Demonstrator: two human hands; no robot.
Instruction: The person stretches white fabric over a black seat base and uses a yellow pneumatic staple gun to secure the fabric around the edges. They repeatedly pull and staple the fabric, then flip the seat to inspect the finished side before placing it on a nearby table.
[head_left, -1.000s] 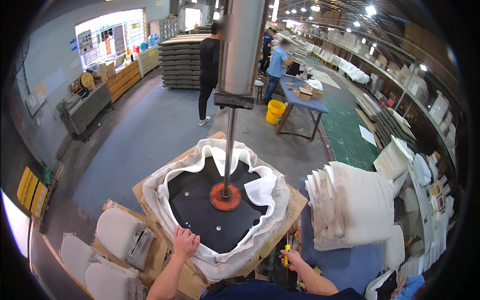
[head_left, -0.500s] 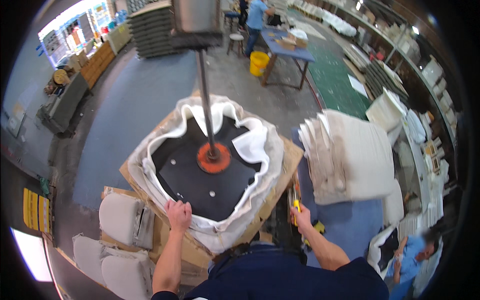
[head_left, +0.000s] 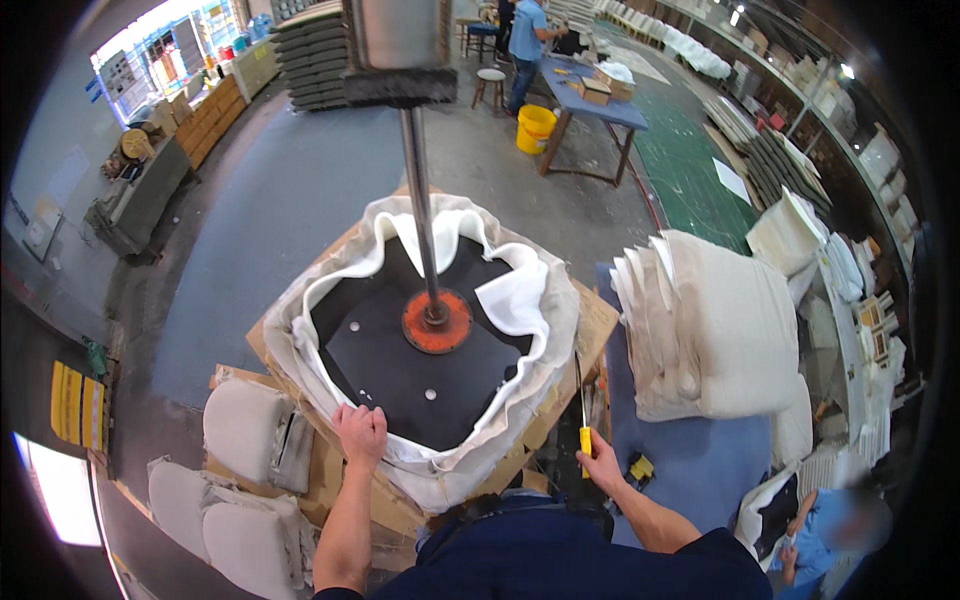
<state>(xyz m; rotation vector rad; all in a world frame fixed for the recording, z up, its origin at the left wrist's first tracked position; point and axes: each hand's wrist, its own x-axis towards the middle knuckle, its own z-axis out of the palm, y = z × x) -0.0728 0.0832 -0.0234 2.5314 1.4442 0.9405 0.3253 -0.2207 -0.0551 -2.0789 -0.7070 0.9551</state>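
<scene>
A seat cushion cover with a bunched white and beige fabric rim (head_left: 425,490) sits on a wooden board (head_left: 597,322). Inside its rim lies a black panel (head_left: 395,375). An orange-red disc (head_left: 455,338) on a metal rod (head_left: 420,200) presses on the panel's middle. Closed on the rim's near left edge is my left hand (head_left: 361,435), its fingers curled over the fabric. My right hand (head_left: 602,466), right of the board, grips the yellow handle of a screwdriver-like tool (head_left: 586,448). Its long thin shaft points away from me, beside the board's right corner.
Beige covers (head_left: 715,330) are stacked on a blue table (head_left: 680,445) at right, near a small yellow-and-black object (head_left: 641,467). Beige cushions (head_left: 240,425) lie at left. A dark press head (head_left: 400,88) hangs above. Another person (head_left: 815,530) works at lower right.
My right hand has drawn the yellow-handled tool slightly toward me and left. My left hand keeps its hold on the rim. The whole view has shifted slightly.
</scene>
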